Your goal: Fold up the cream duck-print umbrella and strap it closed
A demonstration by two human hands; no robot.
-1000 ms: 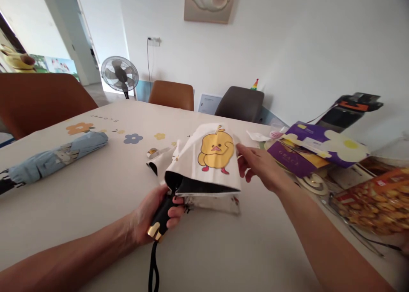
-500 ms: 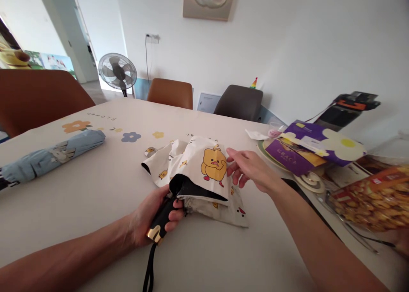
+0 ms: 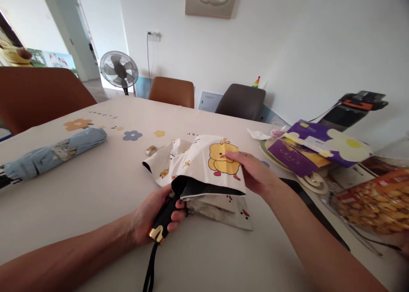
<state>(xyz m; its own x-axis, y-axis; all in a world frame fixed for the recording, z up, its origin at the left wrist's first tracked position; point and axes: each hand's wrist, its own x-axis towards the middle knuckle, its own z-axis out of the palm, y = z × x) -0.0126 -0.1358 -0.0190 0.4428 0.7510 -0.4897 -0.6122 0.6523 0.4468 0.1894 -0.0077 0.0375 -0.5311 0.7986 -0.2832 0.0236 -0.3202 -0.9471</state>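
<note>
A folding umbrella [image 3: 194,162] in cream cloth with yellow ducks lies loosely collapsed over the table, its black inner side showing along the near edge. My left hand [image 3: 156,215] is wrapped round its black handle [image 3: 164,217], which has a gold end and a black wrist strap [image 3: 149,266]. At the canopy's right side, my right hand [image 3: 252,172] pinches a flap beside the large duck, thumb on top and the other fingers hidden beneath the cloth. A blue folded umbrella [image 3: 57,153] lies at the left, apart from both hands.
Along the right stand a purple box [image 3: 322,147], a dark tablet [image 3: 309,206], a bag of snacks [image 3: 377,198] and a pair of glasses [image 3: 358,236]. Chairs [image 3: 172,91] line the table's far side. A fan [image 3: 119,70] stands behind.
My right hand has closed on the canopy flap, which is now drawn out to the right and spread wider. My left hand keeps its grip on the handle.
</note>
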